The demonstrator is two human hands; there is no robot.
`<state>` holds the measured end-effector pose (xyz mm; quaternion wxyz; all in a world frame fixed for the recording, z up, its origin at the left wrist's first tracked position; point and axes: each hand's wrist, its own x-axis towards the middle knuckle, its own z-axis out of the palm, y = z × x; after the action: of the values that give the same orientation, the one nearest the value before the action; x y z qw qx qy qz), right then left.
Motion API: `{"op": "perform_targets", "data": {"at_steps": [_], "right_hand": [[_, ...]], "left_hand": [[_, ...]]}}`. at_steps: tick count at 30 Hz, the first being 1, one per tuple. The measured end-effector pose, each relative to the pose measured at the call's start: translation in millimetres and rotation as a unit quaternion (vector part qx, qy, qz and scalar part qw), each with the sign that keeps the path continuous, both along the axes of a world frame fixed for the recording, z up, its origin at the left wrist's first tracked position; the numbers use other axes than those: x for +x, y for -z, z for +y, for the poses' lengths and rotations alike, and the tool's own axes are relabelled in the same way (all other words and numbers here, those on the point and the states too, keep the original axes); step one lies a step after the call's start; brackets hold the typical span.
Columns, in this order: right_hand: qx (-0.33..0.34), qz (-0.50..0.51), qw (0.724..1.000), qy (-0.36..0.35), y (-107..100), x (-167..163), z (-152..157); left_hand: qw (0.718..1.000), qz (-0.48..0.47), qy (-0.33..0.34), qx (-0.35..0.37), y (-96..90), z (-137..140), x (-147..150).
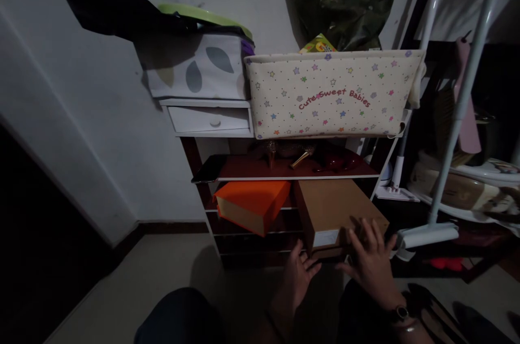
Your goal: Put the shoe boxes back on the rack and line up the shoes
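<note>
A brown cardboard box (337,200) with a white label juts out from the right half of a shelf. My right hand (371,257) is spread at its front right corner, fingertips on or just over the top; a watch is on that wrist. Below the box's front left corner, my left hand (298,273) is open with the palm turned up and fingers apart. Whether it touches the box I cannot tell. An orange box (254,198) sits at an angle to the left on the same shelf.
Above, a dark red shelf board (244,167) holds high-heeled shoes (303,156) and a phone-like black slab (208,168). A fabric storage basket (333,92) and a small white drawer (211,118) stand on top. A pale mop (441,170) leans at the right.
</note>
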<state>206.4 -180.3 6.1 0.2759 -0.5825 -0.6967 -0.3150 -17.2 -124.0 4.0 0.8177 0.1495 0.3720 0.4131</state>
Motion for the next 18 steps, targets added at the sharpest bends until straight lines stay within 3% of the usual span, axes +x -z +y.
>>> {"op": "perform_targets", "data": {"at_steps": [4, 9, 14, 18], "right_hand": [[-0.047, -0.047, 0.997, -0.037, 5.7, -16.9, 0.6], [-0.045, -0.040, 0.996, -0.069, -1.4, -25.3, 14.8], [0.003, -0.040, 0.993, -0.109, -4.3, -29.1, 20.2], [0.020, -0.027, 0.990, -0.137, -6.9, -34.4, 2.4]], "left_hand": [[1.000, -0.015, 0.021, 0.017, -11.3, -7.4, -0.8], [0.998, -0.029, 0.036, 0.037, -14.3, -10.4, -3.8], [0.998, -0.031, 0.036, 0.053, -6.2, -7.9, -6.3], [0.990, -0.111, 0.052, 0.072, 6.8, -4.5, -3.7]]}}
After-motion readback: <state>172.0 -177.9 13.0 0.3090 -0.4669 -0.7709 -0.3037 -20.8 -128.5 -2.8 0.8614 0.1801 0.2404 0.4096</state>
